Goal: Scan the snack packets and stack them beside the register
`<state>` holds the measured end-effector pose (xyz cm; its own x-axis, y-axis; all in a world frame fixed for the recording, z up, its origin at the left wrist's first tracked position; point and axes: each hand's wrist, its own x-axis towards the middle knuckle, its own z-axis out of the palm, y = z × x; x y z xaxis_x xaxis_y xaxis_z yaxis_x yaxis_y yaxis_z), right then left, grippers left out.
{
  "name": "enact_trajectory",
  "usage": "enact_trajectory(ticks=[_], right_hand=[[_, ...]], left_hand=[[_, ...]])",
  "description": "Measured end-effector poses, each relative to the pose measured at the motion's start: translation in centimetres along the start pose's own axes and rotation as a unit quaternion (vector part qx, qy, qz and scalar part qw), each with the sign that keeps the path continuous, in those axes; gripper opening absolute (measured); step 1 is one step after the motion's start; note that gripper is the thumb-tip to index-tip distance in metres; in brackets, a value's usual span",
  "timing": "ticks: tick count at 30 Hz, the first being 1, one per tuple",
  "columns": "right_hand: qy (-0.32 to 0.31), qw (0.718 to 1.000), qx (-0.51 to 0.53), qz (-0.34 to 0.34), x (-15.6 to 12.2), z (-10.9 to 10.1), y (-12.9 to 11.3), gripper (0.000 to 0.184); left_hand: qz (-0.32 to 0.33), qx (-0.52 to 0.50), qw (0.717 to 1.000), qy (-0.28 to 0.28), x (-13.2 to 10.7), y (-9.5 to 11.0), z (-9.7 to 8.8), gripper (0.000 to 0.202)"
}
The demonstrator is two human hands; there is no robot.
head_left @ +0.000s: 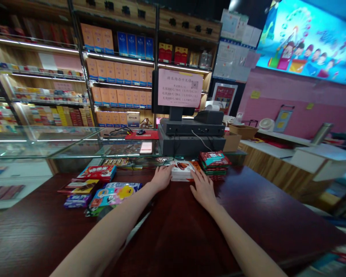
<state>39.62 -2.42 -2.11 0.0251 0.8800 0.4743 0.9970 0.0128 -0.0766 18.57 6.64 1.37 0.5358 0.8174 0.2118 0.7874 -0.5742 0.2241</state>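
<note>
A small stack of white snack packs point(182, 170) lies on the dark wooden counter point(173, 227) in front of the till. My left hand point(161, 177) rests against the stack's left side with fingers stretched out. My right hand point(202, 187) lies flat by the stack's right front corner, fingers extended and touching it. Just right of it sits a stack of red and green packs point(215, 163).
Colourful flat packs point(112, 194) and red ones point(97, 173) lie on the counter's left part. Behind stand the cash register point(190, 134) with a screen point(177, 90), a glass display case point(75, 148), stocked shelves point(118, 73) and a lighter side counter point(300, 154) at right.
</note>
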Motion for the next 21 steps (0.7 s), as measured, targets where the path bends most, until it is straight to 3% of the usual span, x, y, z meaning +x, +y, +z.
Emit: enact_trajectory(ticks=[11,21], right_hand=[[-0.001,0.999,0.010,-0.032,1.1,-1.0,-2.5,0.059],[-0.012,0.996,0.050,-0.076,2.2,0.3,-6.4,0.057]], left_hand=[[-0.018,0.012,1.000,0.004,-1.1,-2.4,-1.9,0.058],[-0.032,0.017,0.999,0.020,-4.1,-5.7,-4.9,0.043]])
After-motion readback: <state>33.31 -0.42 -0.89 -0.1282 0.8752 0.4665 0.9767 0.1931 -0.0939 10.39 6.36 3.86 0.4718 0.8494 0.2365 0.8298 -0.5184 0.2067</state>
